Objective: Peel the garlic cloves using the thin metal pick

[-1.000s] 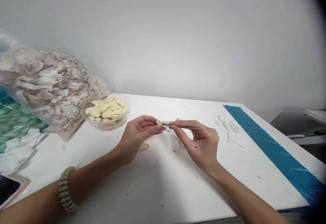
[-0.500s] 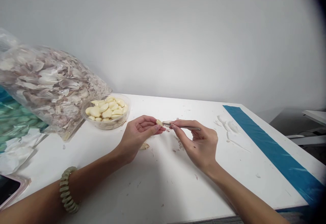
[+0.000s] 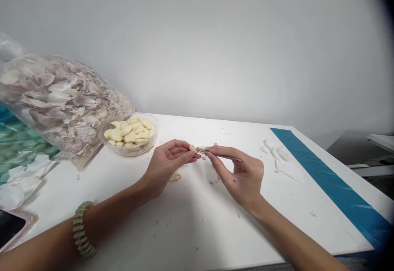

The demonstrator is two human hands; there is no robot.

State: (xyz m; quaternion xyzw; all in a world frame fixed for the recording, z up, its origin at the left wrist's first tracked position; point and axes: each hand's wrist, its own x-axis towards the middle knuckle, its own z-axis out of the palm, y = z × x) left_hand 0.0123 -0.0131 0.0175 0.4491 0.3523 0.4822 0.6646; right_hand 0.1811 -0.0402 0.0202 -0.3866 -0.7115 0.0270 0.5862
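Between thumb and fingertips, my left hand [image 3: 168, 162] pinches a small garlic clove [image 3: 193, 148]. My right hand [image 3: 241, 172] is closed on slim metal tweezers [image 3: 226, 156], held like a pen. Their tips are at the right end of the clove; whether they grip anything there is too small to tell. Under my left hand another garlic clove [image 3: 175, 177], brownish at its tip, lies partly hidden on the table. Behind my left hand is a clear plastic bowl [image 3: 129, 151] with several peeled pale cloves [image 3: 131, 136] in it.
A large clear bag of garlic skins [image 3: 64, 98] leans against the wall at left. Beside it are a green-blue bag [image 3: 23, 139], crumpled tissue [image 3: 27, 180] and a phone [image 3: 12, 228]. Skin scraps [image 3: 280, 154] lie on the white table [image 3: 172, 221], near blue tape [image 3: 323, 176].
The tweezers have tilted slightly in my right hand, and their two prongs show more clearly beside the clove. My left hand keeps its pinch in nearly the same place.
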